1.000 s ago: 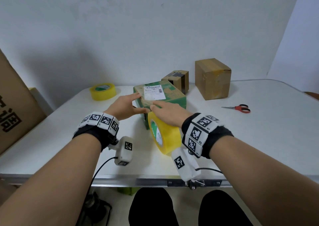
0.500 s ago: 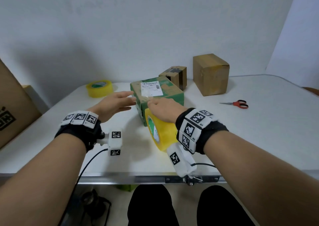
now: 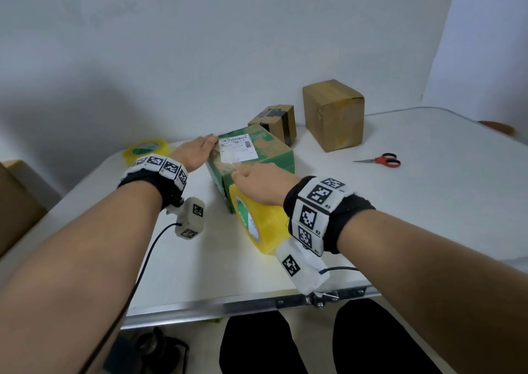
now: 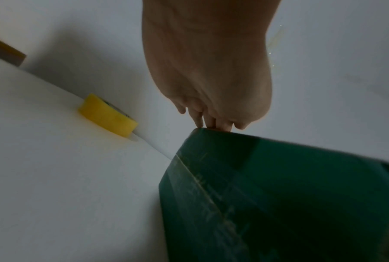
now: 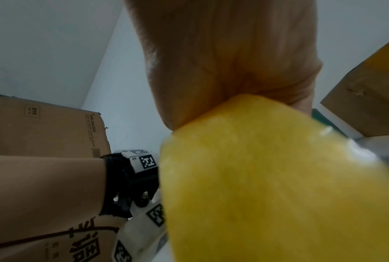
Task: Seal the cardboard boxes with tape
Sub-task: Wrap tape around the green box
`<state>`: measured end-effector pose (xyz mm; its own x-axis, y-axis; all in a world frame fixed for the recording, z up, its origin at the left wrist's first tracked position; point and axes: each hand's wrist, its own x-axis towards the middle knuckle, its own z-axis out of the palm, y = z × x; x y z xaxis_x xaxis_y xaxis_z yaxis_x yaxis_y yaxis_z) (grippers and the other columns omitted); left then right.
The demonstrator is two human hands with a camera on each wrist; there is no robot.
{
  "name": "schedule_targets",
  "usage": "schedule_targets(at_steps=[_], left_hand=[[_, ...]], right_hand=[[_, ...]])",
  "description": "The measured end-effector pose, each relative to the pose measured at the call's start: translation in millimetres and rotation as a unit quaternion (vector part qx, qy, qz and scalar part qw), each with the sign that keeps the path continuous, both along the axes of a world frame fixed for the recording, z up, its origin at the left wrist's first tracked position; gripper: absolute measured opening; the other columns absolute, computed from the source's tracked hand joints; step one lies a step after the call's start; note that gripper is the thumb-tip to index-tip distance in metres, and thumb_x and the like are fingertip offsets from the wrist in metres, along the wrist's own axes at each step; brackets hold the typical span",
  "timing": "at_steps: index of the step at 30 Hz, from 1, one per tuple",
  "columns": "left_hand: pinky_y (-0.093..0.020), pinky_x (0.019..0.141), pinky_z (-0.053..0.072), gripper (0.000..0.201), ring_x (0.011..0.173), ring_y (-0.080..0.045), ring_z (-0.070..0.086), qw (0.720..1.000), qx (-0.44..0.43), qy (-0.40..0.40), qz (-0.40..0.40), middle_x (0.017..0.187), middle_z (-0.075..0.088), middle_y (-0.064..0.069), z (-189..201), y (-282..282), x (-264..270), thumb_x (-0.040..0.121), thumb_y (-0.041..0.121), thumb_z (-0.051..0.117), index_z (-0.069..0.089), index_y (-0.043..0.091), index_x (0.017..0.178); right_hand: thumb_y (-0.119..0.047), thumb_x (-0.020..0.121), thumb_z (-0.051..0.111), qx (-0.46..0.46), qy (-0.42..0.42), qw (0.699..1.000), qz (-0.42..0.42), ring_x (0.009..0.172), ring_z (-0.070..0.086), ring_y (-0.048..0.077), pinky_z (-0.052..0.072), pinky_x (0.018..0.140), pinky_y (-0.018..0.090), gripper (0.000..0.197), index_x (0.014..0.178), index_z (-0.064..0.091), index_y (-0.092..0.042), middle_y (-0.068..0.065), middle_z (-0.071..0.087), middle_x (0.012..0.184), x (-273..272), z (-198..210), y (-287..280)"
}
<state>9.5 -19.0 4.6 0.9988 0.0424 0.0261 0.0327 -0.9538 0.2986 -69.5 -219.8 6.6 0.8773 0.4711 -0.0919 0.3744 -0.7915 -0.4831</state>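
A green cardboard box (image 3: 271, 150) with a white shipping label (image 3: 237, 148) lies on the white table (image 3: 428, 202). My left hand (image 3: 197, 150) lies flat on the far left edge of its top, fingers straight; in the left wrist view the fingertips (image 4: 211, 124) touch the top rim of the box (image 4: 278, 195). My right hand (image 3: 251, 178) holds a yellow tape roll (image 3: 263, 225) on edge against the box's near face, its fingers reaching the near top edge. The roll (image 5: 267, 177) hides those fingers in the right wrist view.
A second yellow tape roll (image 3: 145, 152) lies at the back left. Red-handled scissors (image 3: 380, 160) lie to the right. A small brown box (image 3: 274, 119) and a taller brown box (image 3: 333, 115) stand behind. A large carton (image 3: 17, 210) stands left of the table.
My left hand left the box's near left corner, swung out to the left, and now rests further back on the top's left edge. The right hand and roll stayed.
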Motion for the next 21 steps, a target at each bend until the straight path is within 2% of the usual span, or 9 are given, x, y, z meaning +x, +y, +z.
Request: schedule_targets(at_steps=[2,5,8,10,12,15,18,21], left_hand=[[-0.039,0.120,0.011,0.050,0.149,-0.021,0.014,0.999,0.033,0.009,-0.007,0.162,0.017,0.000,-2,4,4,0.107,0.032,0.010,0.023,0.020,0.154],[-0.042,0.120,0.005,0.050,0.149,-0.017,0.010,0.998,0.056,0.002,-0.033,0.162,0.015,0.004,-5,2,2,0.107,0.030,0.010,0.021,0.021,0.154],[-0.037,0.120,0.005,0.056,0.149,-0.014,0.012,0.996,0.047,-0.012,-0.077,0.162,0.018,0.000,-10,-4,-8,0.104,0.038,0.009,0.023,0.017,0.154],[-0.030,0.119,0.006,0.069,0.149,-0.014,0.014,0.994,0.036,-0.029,-0.097,0.161,0.020,-0.004,-13,-10,-17,0.094,0.044,0.005,0.025,0.015,0.153],[-0.020,0.116,0.005,0.062,0.148,-0.013,0.014,0.993,0.027,-0.034,-0.109,0.161,0.020,-0.003,-14,-14,-27,0.100,0.042,0.009,0.025,0.014,0.153],[-0.009,0.107,0.003,0.047,0.148,-0.009,0.015,0.992,-0.011,-0.034,-0.117,0.160,0.019,0.001,-12,-20,-42,0.108,0.029,0.020,0.027,0.016,0.152],[-0.008,0.108,0.002,0.046,0.147,-0.006,0.015,0.988,-0.029,-0.035,-0.146,0.160,0.020,0.004,-14,-19,-54,0.108,0.028,0.023,0.029,0.018,0.152],[-0.012,0.112,0.007,0.042,0.144,-0.003,0.022,0.984,-0.077,-0.040,-0.155,0.156,0.029,0.010,-16,-14,-63,0.106,0.024,0.032,0.039,0.023,0.148]], right_hand=[[-0.038,0.105,0.020,-0.001,-0.001,1.000,0.001,0.133,0.044,0.034,0.035,0.108,0.040,0.052,0.147,0.040,-0.017,0.015,0.043,0.149,0,1,1],[-0.036,0.105,0.019,-0.002,-0.009,1.000,0.002,0.129,0.046,0.034,0.036,0.106,0.040,0.051,0.144,0.045,-0.015,0.016,0.046,0.146,-1,2,2],[-0.037,0.105,0.019,0.001,-0.012,1.000,0.001,0.128,0.048,0.034,0.038,0.105,0.040,0.051,0.142,0.046,-0.016,0.016,0.047,0.145,-2,2,2],[-0.038,0.104,0.019,0.004,-0.012,1.000,-0.001,0.127,0.049,0.034,0.038,0.105,0.041,0.051,0.142,0.046,-0.017,0.016,0.048,0.145,-3,2,2],[-0.038,0.104,0.019,0.007,-0.012,1.000,-0.002,0.127,0.049,0.034,0.039,0.105,0.041,0.050,0.141,0.048,-0.018,0.016,0.049,0.144,-4,4,1],[-0.034,0.105,0.020,0.005,-0.015,1.000,0.000,0.127,0.049,0.033,0.037,0.106,0.041,0.049,0.139,0.050,-0.015,0.016,0.049,0.144,-8,7,1],[-0.035,0.105,0.020,0.002,-0.017,1.000,0.001,0.129,0.047,0.033,0.037,0.106,0.041,0.049,0.141,0.047,-0.015,0.015,0.047,0.145,-10,9,1],[-0.035,0.105,0.018,0.002,-0.013,1.000,0.003,0.129,0.047,0.033,0.037,0.107,0.043,0.050,0.140,0.047,-0.013,0.015,0.047,0.145,-10,9,-1]])
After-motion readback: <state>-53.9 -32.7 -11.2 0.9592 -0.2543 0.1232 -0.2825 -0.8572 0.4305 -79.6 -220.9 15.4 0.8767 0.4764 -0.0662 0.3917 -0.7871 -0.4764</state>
